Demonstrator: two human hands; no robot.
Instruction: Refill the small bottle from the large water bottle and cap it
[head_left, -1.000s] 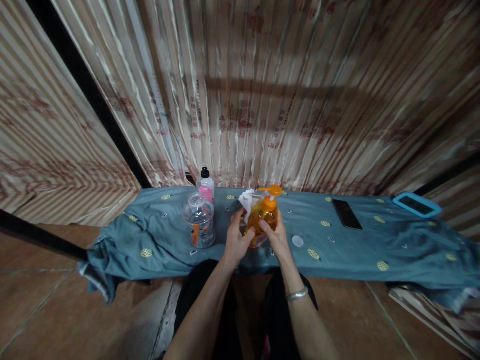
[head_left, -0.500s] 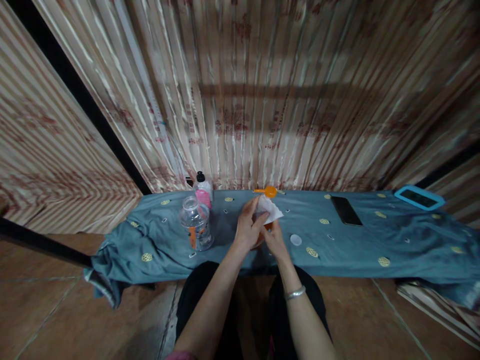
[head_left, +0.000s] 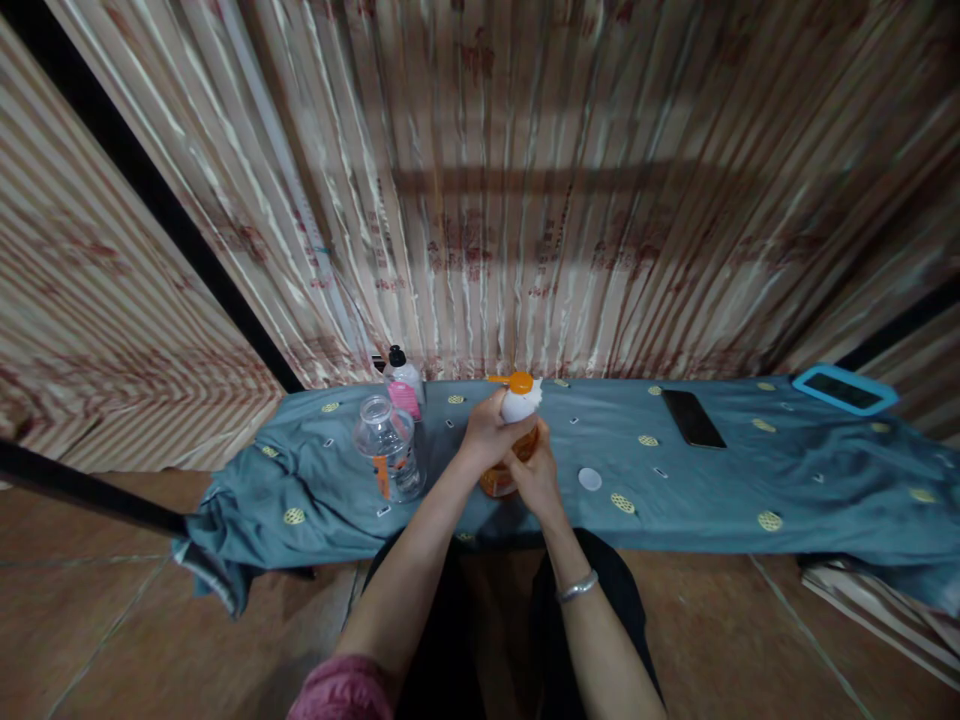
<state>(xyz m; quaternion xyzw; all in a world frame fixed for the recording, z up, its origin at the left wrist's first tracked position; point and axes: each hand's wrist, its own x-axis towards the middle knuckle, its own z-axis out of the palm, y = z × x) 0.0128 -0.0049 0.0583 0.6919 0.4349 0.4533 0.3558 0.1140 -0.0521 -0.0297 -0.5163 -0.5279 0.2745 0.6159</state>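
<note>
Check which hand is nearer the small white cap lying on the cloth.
Right. The right hand grips the orange pump bottle just beside the white cap; the left hand is farther, holding a white tissue at the pump.

The translucent orange plastic pump bottle (head_left: 501, 470) stands upright, its body gripped between the fingers of both hands, its orange pump spout (head_left: 516, 381) poking out above the fingertips. A crumpled white tissue (head_left: 520, 404) is pressed around its neck, under the left fingers.
</note>
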